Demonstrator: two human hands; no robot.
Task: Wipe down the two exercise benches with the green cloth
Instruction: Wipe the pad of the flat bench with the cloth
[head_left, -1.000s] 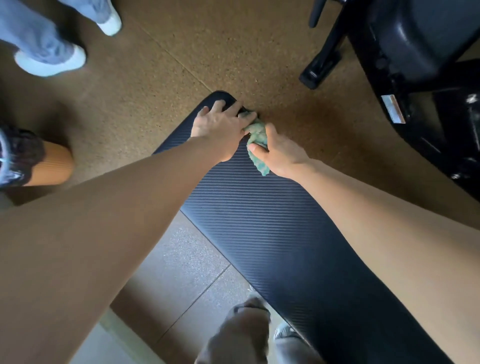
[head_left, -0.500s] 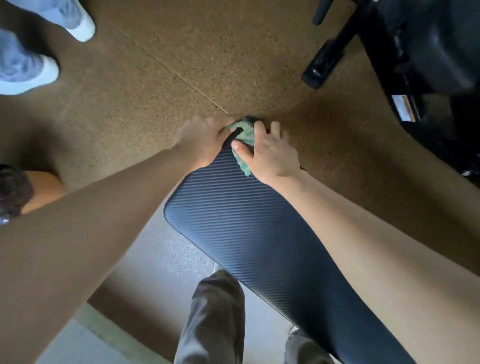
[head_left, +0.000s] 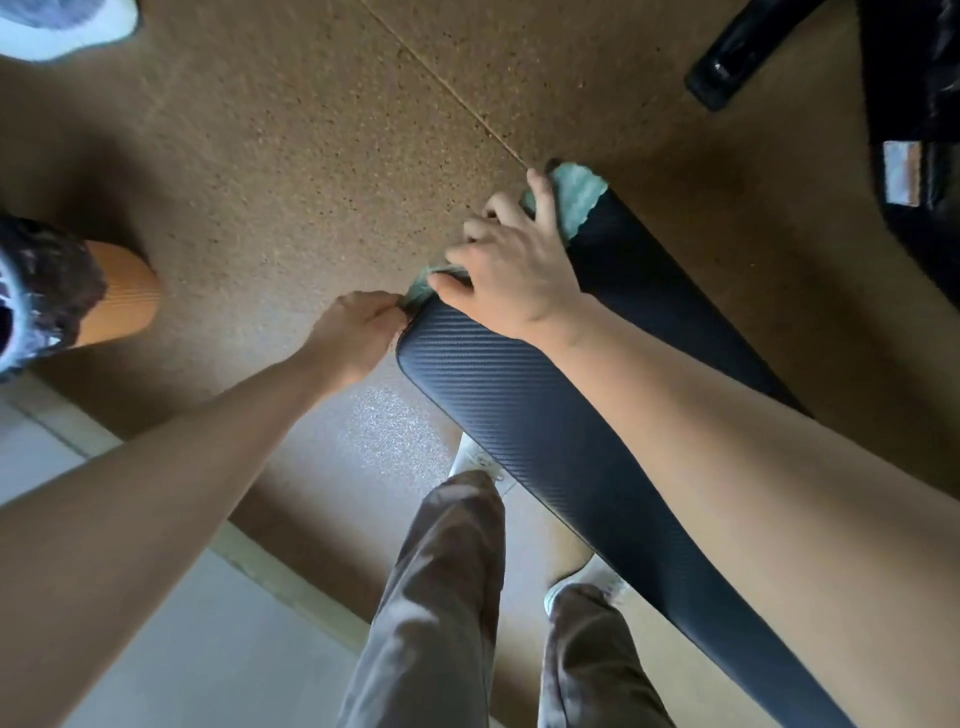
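Observation:
A black ribbed bench pad (head_left: 545, 431) runs from the lower right up to its far end at centre. The green cloth (head_left: 579, 195) is draped over that far end. My right hand (head_left: 514, 275) lies across the end with spread fingers pressing the cloth down; a bit of cloth shows under its thumb. My left hand (head_left: 353, 332) is at the pad's left corner, its fingers curled and pinching the cloth's edge there. The second bench shows as black parts (head_left: 914, 124) at the upper right.
Brown cork-like floor lies all around. Another person's white shoe (head_left: 67, 26) is at the top left, and a bare leg with a patterned hem (head_left: 78, 296) at the left. My own legs and white shoes (head_left: 467, 571) stand beside the pad. A black frame foot (head_left: 727, 62) is at the top right.
The view has swung so the pad's end sits farther right. My right hand has spread over the cloth on the end; my left hand has dropped to the pad's left corner.

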